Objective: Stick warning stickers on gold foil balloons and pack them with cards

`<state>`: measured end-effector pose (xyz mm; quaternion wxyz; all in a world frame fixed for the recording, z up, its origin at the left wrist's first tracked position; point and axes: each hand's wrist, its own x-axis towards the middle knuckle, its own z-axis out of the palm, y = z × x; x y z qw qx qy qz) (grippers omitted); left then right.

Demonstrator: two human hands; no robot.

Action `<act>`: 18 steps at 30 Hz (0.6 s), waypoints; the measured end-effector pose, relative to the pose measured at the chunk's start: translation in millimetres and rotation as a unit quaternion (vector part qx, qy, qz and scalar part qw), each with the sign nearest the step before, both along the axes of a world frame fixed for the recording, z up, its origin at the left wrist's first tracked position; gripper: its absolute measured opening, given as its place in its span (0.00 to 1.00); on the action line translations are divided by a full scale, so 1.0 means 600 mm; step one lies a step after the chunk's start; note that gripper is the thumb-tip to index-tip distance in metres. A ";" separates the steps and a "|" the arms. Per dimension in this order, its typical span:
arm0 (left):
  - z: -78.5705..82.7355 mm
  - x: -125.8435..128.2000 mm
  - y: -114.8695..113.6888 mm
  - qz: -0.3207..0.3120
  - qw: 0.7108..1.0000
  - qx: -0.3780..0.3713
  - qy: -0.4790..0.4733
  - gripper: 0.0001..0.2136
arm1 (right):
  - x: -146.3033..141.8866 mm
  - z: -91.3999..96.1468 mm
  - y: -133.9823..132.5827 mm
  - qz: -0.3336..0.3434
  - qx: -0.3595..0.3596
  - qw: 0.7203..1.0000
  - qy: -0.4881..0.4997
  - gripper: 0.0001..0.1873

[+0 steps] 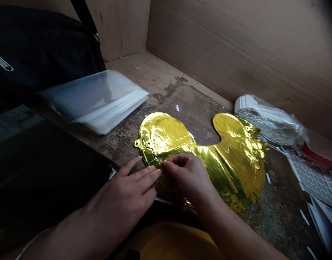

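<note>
Flat gold foil balloons (171, 131) lie in a loose stack on the worn wooden table, their small holed tabs showing at the left edge. My left hand (133, 189) rests at the near left edge of the foil, fingers stretched out and fingertips touching it. My right hand (191, 175) is closed in a pinch over the foil. At its thumb tip shows a small round sticker (160, 161) with faint print, right by the foil surface. The near part of the balloons is hidden beneath my hands.
Clear plastic sleeves (100, 97) are stacked at the left beside a black bag (41, 47). At the right lie a plastic-wrapped bundle of white strips (266, 117) and a printed sheet of small labels (314, 177). Wooden panels (236, 43) enclose the back.
</note>
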<state>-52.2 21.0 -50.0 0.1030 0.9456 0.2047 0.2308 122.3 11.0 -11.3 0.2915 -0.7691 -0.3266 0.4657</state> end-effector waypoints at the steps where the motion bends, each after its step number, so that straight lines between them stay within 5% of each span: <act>1: -0.001 0.000 0.001 -0.001 1.000 0.003 -0.008 0.08 | 0.000 -0.003 0.000 0.017 0.007 0.999 -0.034 0.10; 6: -0.001 0.002 0.000 0.002 1.000 -0.005 -0.004 0.08 | 0.017 -0.012 0.000 0.106 0.083 0.955 -0.263 0.10; 10: -0.010 0.006 -0.004 0.007 1.000 -0.002 -0.009 0.08 | 0.040 -0.010 -0.018 0.122 0.180 0.853 -0.474 0.03; 14: -0.008 0.002 -0.008 0.012 1.000 -0.024 -0.010 0.06 | 0.038 -0.016 -0.054 0.308 0.334 0.785 -0.421 0.13; 18: 0.017 -0.011 -0.015 0.070 0.994 -0.075 0.030 0.05 | 0.031 -0.019 -0.066 0.318 0.323 0.806 -0.381 0.16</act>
